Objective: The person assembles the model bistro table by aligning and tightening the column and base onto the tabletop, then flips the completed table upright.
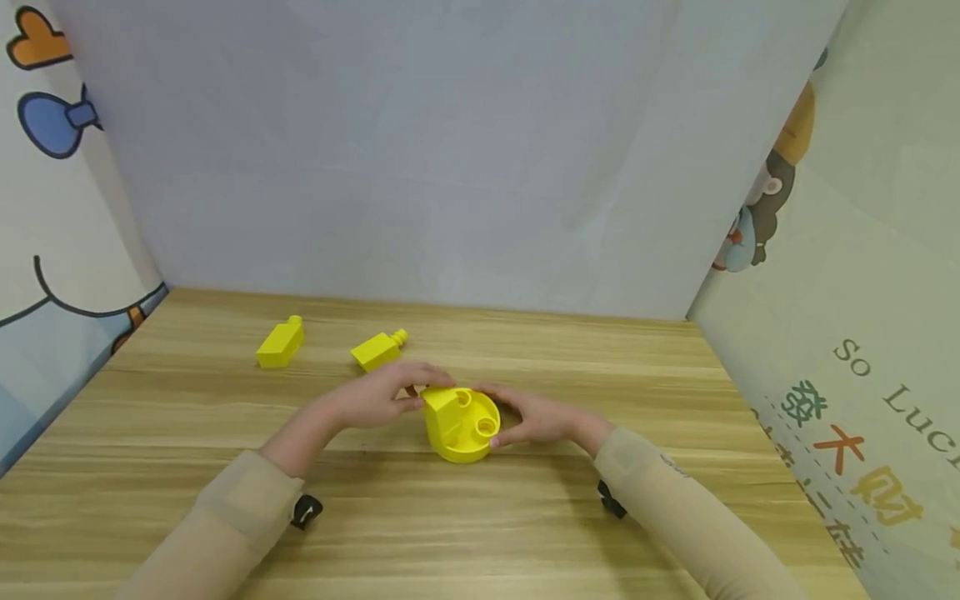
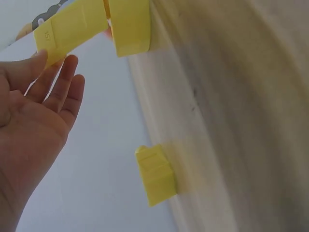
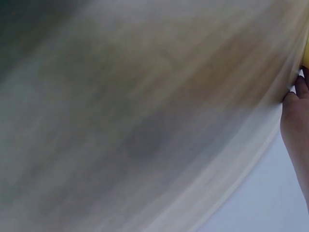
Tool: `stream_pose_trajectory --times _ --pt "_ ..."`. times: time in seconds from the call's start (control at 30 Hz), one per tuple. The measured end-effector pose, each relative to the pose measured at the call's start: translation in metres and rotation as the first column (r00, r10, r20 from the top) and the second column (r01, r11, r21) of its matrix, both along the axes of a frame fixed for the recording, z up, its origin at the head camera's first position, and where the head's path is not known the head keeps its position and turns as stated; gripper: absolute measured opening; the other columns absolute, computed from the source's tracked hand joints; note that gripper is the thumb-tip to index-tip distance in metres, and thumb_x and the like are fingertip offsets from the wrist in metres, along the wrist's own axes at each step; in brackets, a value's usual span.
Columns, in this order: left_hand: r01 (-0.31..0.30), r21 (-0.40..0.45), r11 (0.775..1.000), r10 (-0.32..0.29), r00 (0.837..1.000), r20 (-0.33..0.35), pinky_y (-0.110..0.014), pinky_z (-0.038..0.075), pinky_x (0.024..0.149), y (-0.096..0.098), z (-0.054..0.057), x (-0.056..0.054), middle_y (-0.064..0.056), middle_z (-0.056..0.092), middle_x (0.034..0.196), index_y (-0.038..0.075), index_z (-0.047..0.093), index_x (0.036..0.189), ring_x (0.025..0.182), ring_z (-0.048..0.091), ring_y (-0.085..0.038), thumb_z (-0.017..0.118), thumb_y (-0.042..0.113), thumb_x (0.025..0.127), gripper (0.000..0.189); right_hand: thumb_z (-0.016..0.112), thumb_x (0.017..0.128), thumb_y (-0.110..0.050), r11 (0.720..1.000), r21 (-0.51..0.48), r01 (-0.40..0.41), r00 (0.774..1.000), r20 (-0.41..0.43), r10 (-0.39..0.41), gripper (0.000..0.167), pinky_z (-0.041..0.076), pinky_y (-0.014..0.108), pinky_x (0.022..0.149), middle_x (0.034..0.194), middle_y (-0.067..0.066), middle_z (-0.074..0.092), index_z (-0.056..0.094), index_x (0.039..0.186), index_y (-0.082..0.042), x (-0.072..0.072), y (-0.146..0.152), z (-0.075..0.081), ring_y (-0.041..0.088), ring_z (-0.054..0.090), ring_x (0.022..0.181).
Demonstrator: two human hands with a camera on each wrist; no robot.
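My left hand (image 1: 386, 393) pinches a yellow block (image 1: 442, 402) between thumb and fingers, tilted over the left side of a round yellow base (image 1: 459, 455). The base is a shallow cup with a raised rim and round sockets inside; it sits on the table. From the right, my right hand (image 1: 538, 417) holds the base's rim, thumb in front and fingers behind. In the left wrist view the held block (image 2: 72, 30) bears small raised marks, and its far end overlaps the base (image 2: 133, 29). Only part of the right hand (image 3: 297, 118) shows in the right wrist view.
Two more yellow blocks with round knobbed ends lie beyond the left hand: one block (image 1: 281, 345) farther left, another block (image 1: 377, 351) close behind that hand. The wooden table (image 1: 480, 533) meets a pale back panel (image 1: 420, 183), with printed panels on both sides.
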State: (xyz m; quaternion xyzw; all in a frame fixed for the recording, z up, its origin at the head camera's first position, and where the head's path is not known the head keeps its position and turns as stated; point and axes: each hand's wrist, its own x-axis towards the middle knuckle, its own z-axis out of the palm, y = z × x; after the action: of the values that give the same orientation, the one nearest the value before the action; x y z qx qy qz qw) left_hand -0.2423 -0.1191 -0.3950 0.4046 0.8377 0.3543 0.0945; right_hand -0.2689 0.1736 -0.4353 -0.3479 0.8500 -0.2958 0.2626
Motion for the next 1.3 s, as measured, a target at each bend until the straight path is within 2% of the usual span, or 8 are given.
stream_pose_trajectory --times 0.1,0.2,0.37,0.47,0.6,0.77,1.13,1.3 --pt "-0.055 0.051 0.997 0.052 0.997 0.059 -0.045 0.043 0.099 0.001 -0.003 0.004 -0.009 0.044 0.143 0.01 0.041 0.142 0.125 0.046 -0.027 0.058 0.01 0.093 0.052 0.07 0.082 -0.044 1.0 0.009 0.006 1.0 -0.013 -0.006 0.088 0.019 0.048 0.115 0.155 0.003 0.024 0.019 0.151 -0.024 0.0 0.0 0.0 0.021 0.022 0.142" --pt "-0.184 0.126 0.975 0.164 0.975 0.15 -0.042 0.046 0.095 0.006 -0.006 0.01 -0.011 0.048 0.137 0.008 0.039 0.141 0.119 0.05 -0.026 0.068 0.023 0.087 0.064 0.071 0.082 -0.042 1.0 0.01 0.004 0.999 -0.034 -0.004 0.087 0.018 0.047 0.115 0.154 0.002 0.025 0.02 0.151 -0.023 0.0 0.0 0.001 0.021 0.023 0.141" --pt "-0.444 0.184 0.877 0.379 0.875 0.302 -0.037 0.05 0.088 0.018 -0.014 0.024 -0.009 0.054 0.125 0.005 0.046 0.13 0.109 0.053 -0.023 0.079 0.034 0.076 0.069 0.071 0.083 -0.038 1.0 -0.003 0.001 0.999 -0.041 -0.001 0.085 0.018 0.046 0.115 0.154 0.002 0.027 0.022 0.15 -0.022 0.001 -0.001 0.002 0.02 0.024 0.141" --pt "-0.529 0.198 0.825 0.437 0.82 0.37 -0.033 0.05 0.085 0.024 -0.02 0.03 -0.009 0.055 0.122 0.005 0.047 0.126 0.104 0.053 -0.022 0.08 0.034 0.074 0.068 0.071 0.083 -0.039 1.0 -0.01 -0.003 0.999 -0.035 0.002 0.085 0.017 0.046 0.115 0.154 0.003 0.026 0.022 0.151 -0.021 0.001 -0.001 0.002 0.02 0.023 0.141" --pt "-0.576 0.2 0.792 0.476 0.79 0.387 -0.028 0.049 0.078 0.029 -0.021 0.032 -0.009 0.057 0.113 0.005 0.05 0.12 0.097 0.053 -0.021 0.082 0.033 0.072 0.064 0.071 0.083 -0.04 1.0 -0.019 -0.007 0.999 -0.036 0.006 0.087 0.017 0.047 0.115 0.154 0.004 0.026 0.022 0.151 -0.019 0.0 -0.001 0.001 0.021 0.023 0.141" --pt "-0.554 0.203 0.807 0.47 0.812 0.345 -0.028 0.049 0.077 0.029 -0.022 0.027 -0.007 0.06 0.105 0.005 0.056 0.113 0.091 0.055 -0.02 0.081 0.027 0.074 0.05 0.072 0.081 -0.042 1.0 -0.013 -0.005 0.999 -0.037 0.004 0.088 0.018 0.044 0.115 0.154 0.001 0.027 0.022 0.151 -0.021 0.0 -0.001 -0.001 0.018 0.025 0.14" --pt "-0.289 0.247 0.925 0.224 0.939 0.26 -0.033 0.051 0.083 0.016 -0.025 0.005 -0.008 0.065 0.112 0.006 0.061 0.121 0.1 0.059 -0.022 0.073 0.023 0.084 0.043 0.072 0.081 -0.041 1.0 -0.025 0.001 1.0 -0.018 -0.001 0.087 0.02 0.04 0.115 0.153 -0.005 0.026 0.021 0.15 -0.025 -0.001 0.0 -0.003 0.011 0.024 0.139" --pt "-0.209 0.225 0.952 0.154 0.959 0.238 -0.035 0.05 0.086 0.014 -0.026 -0.001 -0.009 0.062 0.12 0.008 0.057 0.128 0.107 0.058 -0.023 0.067 0.023 0.088 0.044 0.072 0.081 -0.04 1.0 -0.022 0.005 1.0 -0.016 -0.005 0.087 0.02 0.04 0.115 0.153 -0.004 0.028 0.022 0.15 -0.025 -0.001 0.0 -0.003 0.012 0.025 0.139"
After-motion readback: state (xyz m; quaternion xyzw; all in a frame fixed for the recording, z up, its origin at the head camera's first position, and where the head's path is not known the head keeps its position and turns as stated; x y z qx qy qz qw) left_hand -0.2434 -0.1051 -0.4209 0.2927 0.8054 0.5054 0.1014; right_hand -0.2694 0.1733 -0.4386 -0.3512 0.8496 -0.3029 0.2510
